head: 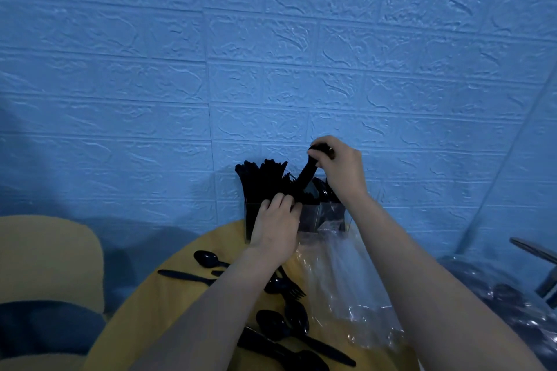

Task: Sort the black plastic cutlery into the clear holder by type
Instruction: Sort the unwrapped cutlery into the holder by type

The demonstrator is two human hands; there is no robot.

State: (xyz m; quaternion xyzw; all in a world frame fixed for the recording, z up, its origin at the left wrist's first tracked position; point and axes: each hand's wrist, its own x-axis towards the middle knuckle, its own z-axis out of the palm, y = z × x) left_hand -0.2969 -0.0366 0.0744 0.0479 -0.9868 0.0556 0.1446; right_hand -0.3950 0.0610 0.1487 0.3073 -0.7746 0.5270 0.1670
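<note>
The clear holder (327, 215) stands at the far edge of the yellow surface (156, 307), against the blue brick-textured wall (271, 54), and is packed with upright black cutlery (262, 181), densest on its left side. The right hand (340, 169) is raised over the holder's middle, its grip closed on the top end of a bundle of black pieces (307, 175) that slants down into the holder; their type cannot be told. The left hand (275, 226) rests against the holder's near left face, fingers curled over its rim among the standing handles, so whether that grip holds anything cannot be told. Nearer, loose black spoons (206, 258), a knife (185, 276) and a fork (294, 289) lie scattered on the surface. A crumpled clear plastic bag (346, 286) lies to the right, just beside the holder.
</note>
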